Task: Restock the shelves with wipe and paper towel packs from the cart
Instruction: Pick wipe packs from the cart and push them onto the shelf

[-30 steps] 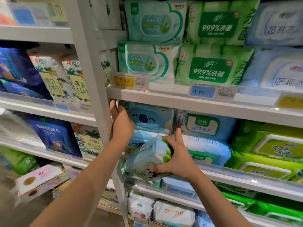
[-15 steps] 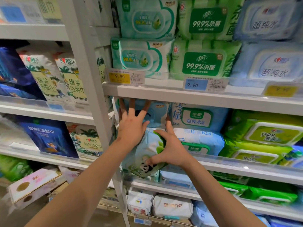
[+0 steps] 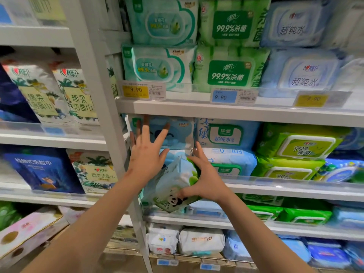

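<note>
Left hand (image 3: 146,156) open, fingers spread wide and straight, fingertips pressing on the blue koala pack (image 3: 177,133) at the left end of the middle shelf (image 3: 295,187). The thumb reaches down toward the top corner of the panda wipe pack (image 3: 169,186); I cannot tell whether it touches.

Right hand (image 3: 206,178) holds the panda wipe pack by its right side, thumb along the lower edge by the panda print and index finger pointing up past the top. The other fingers are hidden behind the pack.

My hands are near each other but not touching, with the pack between them.

The pack is tilted, with its top leaning in toward the stacked blue packs and its bottom out in front of the shelf's clear lip (so not seated on the shelf). The white upright (image 3: 94,91) is just to its left.

To the right on the same shelf are a blue-and-white pack with a green label (image 3: 226,134), then lime green packs (image 3: 295,142). On the shelf above are a yellow 9.90 tag (image 3: 136,91) and a blue 9.90 tag (image 3: 223,97).
</note>
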